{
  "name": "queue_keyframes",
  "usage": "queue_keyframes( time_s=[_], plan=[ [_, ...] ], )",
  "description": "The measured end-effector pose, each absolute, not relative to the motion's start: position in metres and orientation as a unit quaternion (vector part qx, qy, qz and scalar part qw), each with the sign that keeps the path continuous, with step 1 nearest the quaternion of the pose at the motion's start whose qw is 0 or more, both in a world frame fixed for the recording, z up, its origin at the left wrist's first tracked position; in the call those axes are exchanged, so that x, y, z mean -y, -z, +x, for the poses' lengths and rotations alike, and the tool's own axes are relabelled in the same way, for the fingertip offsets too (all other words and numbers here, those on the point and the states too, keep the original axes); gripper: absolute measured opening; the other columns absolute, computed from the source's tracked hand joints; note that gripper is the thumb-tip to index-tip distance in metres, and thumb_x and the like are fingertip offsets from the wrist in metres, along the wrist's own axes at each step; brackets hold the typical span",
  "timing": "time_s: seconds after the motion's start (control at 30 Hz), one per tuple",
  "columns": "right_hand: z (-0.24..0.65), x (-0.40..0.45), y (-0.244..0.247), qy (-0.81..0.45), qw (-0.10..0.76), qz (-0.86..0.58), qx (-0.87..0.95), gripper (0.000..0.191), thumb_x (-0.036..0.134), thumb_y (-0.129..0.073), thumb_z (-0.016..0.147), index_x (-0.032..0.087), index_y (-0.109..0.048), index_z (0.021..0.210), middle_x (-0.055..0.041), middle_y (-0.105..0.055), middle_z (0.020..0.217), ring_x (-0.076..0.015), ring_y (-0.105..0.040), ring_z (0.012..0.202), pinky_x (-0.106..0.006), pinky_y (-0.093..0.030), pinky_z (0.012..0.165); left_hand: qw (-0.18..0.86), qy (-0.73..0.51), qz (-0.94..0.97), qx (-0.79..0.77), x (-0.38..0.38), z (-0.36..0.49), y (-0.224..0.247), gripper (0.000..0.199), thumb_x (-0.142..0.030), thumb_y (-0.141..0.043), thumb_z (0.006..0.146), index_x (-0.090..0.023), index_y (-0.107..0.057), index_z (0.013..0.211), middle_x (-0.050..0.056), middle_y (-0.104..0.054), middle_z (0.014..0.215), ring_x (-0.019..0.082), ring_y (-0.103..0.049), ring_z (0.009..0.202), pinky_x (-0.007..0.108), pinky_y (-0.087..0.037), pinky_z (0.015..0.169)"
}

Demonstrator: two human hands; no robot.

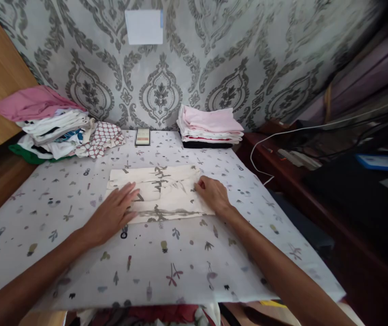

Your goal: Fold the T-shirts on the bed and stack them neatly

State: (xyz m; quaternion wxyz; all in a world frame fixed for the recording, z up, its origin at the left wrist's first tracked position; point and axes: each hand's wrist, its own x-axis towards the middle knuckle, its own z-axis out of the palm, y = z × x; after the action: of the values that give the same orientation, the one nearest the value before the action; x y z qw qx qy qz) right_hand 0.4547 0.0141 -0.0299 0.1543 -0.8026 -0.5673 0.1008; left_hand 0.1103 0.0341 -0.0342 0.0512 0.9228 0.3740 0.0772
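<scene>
A cream garment with dark grey-green print (177,192) lies folded into a flat rectangle on the patterned white cloth that covers the table (167,267). My left hand (112,213) rests on the garment's left end, palm down with fingers stretched out. At the right end, my right hand (213,194) has its fingers curled and pinched together against the garment's edge. Whatever fabric lies between those fingertips is mostly hidden by the hand.
At the back left is an untidy heap of clothes (54,131). A neat folded stack (210,127) stands at the back right, with a small dark-framed card (143,136) between them. A white cable (253,154) runs along the dark red desk (282,181) at right.
</scene>
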Motion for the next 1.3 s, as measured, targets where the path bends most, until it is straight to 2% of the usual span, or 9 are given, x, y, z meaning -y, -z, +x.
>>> queue_keyframes(
  time_s=[0.1,0.23,0.37,0.47,0.6,0.77,0.9,1.1,1.3],
  plan=[
    [0.456,-0.015,0.032,-0.102,0.155,-0.803,0.567,0.019,0.026,-0.055,0.089,0.021,-0.057,0.070,-0.0023,-0.066,0.071,-0.0169,-0.054,0.067,-0.028,-0.030,0.058,0.109,-0.028,0.922,-0.371,-0.033,0.109,0.042,0.071,-0.064,-0.025,0.100,-0.024,-0.028,0.159,0.006,-0.023,0.167,0.028,-0.023,0.154,0.045,-0.022,0.125],
    [0.453,-0.011,0.027,-0.097,0.141,-0.804,0.570,0.016,0.025,-0.051,0.091,0.021,-0.062,0.080,-0.0044,-0.069,0.079,-0.0199,-0.058,0.073,-0.030,-0.037,0.063,0.184,-0.042,0.892,-0.411,-0.043,0.100,0.031,0.067,-0.062,-0.025,0.101,-0.034,-0.016,0.162,0.000,-0.015,0.169,0.029,-0.024,0.153,0.043,-0.033,0.119],
    [0.434,-0.008,0.024,-0.028,0.166,-0.747,0.643,0.028,0.023,-0.046,0.095,0.015,-0.065,0.114,-0.0152,-0.070,0.114,-0.0288,-0.062,0.105,-0.040,-0.048,0.087,0.153,-0.073,0.876,-0.451,-0.066,0.105,0.025,0.072,-0.061,-0.019,0.102,-0.022,-0.018,0.162,0.006,-0.015,0.169,0.029,-0.019,0.154,0.047,-0.024,0.123],
    [0.416,-0.004,0.035,-0.043,0.172,-0.649,0.740,0.047,0.032,-0.038,0.101,0.012,-0.052,0.142,-0.0183,-0.051,0.150,-0.0308,-0.046,0.138,-0.047,-0.039,0.112,0.082,-0.067,0.890,-0.443,-0.079,0.109,0.040,0.081,-0.066,-0.022,0.099,-0.013,-0.024,0.160,0.014,-0.019,0.168,0.031,-0.015,0.155,0.050,-0.016,0.125],
    [0.409,0.001,0.055,-0.086,0.129,-0.603,0.782,0.061,0.043,-0.030,0.104,0.008,-0.035,0.155,-0.0172,-0.031,0.163,-0.0272,-0.025,0.153,-0.049,-0.021,0.125,0.038,-0.050,0.881,-0.469,-0.085,0.098,0.070,0.090,-0.072,-0.021,0.095,-0.007,-0.028,0.158,0.021,-0.021,0.166,0.036,-0.012,0.155,0.055,-0.020,0.122],
    [0.418,0.004,0.058,-0.098,0.177,-0.611,0.765,0.062,0.049,-0.028,0.104,0.015,-0.038,0.155,-0.0139,-0.033,0.163,-0.0256,-0.026,0.152,-0.047,-0.024,0.124,0.024,-0.050,0.869,-0.491,-0.087,0.084,0.074,0.087,-0.068,-0.023,0.096,-0.007,-0.027,0.158,0.021,-0.023,0.165,0.036,-0.013,0.155,0.056,-0.022,0.121],
    [0.437,0.000,0.047,-0.086,0.257,-0.687,0.675,0.055,0.043,-0.027,0.104,0.015,-0.049,0.146,-0.0158,-0.045,0.155,-0.0279,-0.039,0.144,-0.045,-0.035,0.117,0.061,-0.036,0.848,-0.525,-0.078,0.108,0.046,0.091,-0.070,-0.021,0.095,-0.005,-0.022,0.159,0.023,-0.018,0.166,0.038,-0.011,0.155,0.059,-0.020,0.121],
    [0.462,-0.014,0.042,-0.086,0.167,-0.814,0.550,0.044,0.049,-0.052,0.093,0.013,-0.062,0.116,-0.0179,-0.061,0.120,-0.0345,-0.053,0.115,-0.049,-0.041,0.098,0.113,-0.082,0.903,-0.407,-0.064,0.196,0.030,0.082,-0.065,-0.014,0.100,-0.013,-0.004,0.162,0.013,-0.001,0.169,0.030,-0.001,0.156,0.049,-0.012,0.126],
    [0.462,-0.018,0.045,-0.085,0.160,-0.810,0.558,0.031,0.050,-0.058,0.087,0.019,-0.058,0.092,-0.0115,-0.060,0.107,-0.0294,-0.052,0.105,-0.042,-0.040,0.092,0.118,-0.043,0.924,-0.361,-0.073,0.237,0.064,0.093,-0.074,-0.017,0.095,-0.009,-0.013,0.161,0.020,-0.011,0.167,0.033,-0.002,0.156,0.053,-0.010,0.125]
  ],
)
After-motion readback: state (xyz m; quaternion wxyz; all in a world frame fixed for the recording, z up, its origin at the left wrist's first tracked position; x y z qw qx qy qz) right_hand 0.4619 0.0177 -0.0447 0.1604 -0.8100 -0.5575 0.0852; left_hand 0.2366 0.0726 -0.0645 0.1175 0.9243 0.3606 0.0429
